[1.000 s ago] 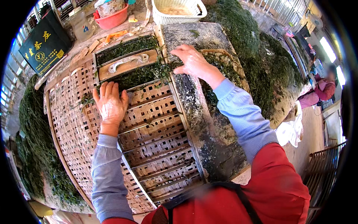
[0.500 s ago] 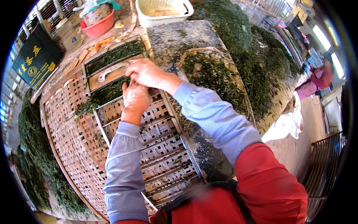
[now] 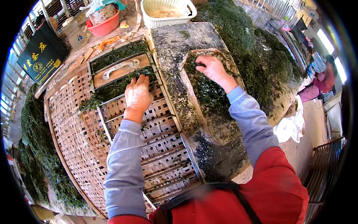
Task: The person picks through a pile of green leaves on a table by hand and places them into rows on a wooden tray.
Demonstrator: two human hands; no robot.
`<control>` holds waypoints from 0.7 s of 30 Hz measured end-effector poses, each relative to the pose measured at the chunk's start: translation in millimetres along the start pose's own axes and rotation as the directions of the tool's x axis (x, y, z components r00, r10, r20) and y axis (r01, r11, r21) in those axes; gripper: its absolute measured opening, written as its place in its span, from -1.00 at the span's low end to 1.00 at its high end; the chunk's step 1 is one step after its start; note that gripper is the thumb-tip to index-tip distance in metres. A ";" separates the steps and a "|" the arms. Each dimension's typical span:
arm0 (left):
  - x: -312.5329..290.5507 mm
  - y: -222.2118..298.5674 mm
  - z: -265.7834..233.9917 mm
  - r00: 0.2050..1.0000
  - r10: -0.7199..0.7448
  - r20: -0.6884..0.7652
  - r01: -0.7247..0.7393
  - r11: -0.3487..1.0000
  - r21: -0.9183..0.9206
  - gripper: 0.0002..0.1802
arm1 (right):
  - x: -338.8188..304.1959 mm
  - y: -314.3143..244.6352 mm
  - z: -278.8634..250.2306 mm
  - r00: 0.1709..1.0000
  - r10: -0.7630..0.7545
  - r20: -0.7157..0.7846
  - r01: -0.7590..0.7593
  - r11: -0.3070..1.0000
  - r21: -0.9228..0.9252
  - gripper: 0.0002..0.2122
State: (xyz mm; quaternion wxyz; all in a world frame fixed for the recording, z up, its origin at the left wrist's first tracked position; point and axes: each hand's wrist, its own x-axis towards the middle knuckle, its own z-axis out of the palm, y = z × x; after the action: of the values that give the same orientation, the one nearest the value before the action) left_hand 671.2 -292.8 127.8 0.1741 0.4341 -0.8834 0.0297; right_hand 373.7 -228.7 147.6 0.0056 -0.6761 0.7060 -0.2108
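Note:
My left hand (image 3: 138, 93) lies with fingers extended on a strip of dark green leafy strands (image 3: 115, 86) in a slatted frame (image 3: 187, 158). Just beyond its fingertips, a wooden board (image 3: 97, 80) with a pale curved handle (image 3: 121, 68) sits across the frame. The frame rests on a woven bamboo mat (image 3: 74, 130). To the right, my right hand (image 3: 214, 70) is over a heap of the same strands (image 3: 212, 95) inside a low, angled rim (image 3: 194, 100). Its fingers are curled together at a dark clump, partly hidden beneath them.
A white plastic basket (image 3: 167, 21) and a red basin (image 3: 106, 25) stand at the back. Large green heaps (image 3: 266, 71) lie to the right and another heap (image 3: 41, 149) to the left. A dark green box (image 3: 43, 54) is at far left. Another person (image 3: 320, 80) sits far right.
My right hand has left the board's handle beside my left hand and moved right to the rimmed heap. My left hand's fingers have flattened onto the green strip.

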 end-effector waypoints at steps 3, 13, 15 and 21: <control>-3.2 -5.7 -5.6 0.998 0.028 -0.055 -0.030 0.999 -0.036 -0.45 | -0.9 -11.7 -2.7 0.982 -0.149 -0.115 0.138 0.985 -0.099 -0.84; -40.8 -68.7 -30.2 0.995 -0.078 -0.063 0.087 0.984 0.156 -0.62 | -22.8 -39.3 -1.8 0.999 -0.027 0.038 0.036 0.971 -0.237 -0.59; -37.7 -92.8 -35.9 0.993 -0.106 -0.061 0.093 0.979 -0.180 -0.67 | -9.5 -26.7 13.1 0.978 -0.122 -0.171 0.114 0.992 -0.051 -0.77; -79.3 -159.5 -71.8 0.819 -0.509 -0.266 0.112 0.595 -0.795 -0.69 | 23.7 -87.0 3.2 0.960 0.274 -0.053 -0.107 0.538 0.836 -0.85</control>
State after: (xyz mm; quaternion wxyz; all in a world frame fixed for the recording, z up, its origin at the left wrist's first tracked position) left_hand 860.0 -317.3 152.9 0.5467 0.4541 -0.6516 -0.2651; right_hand 455.4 -252.0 177.8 0.2815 -0.4912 0.5916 -0.5740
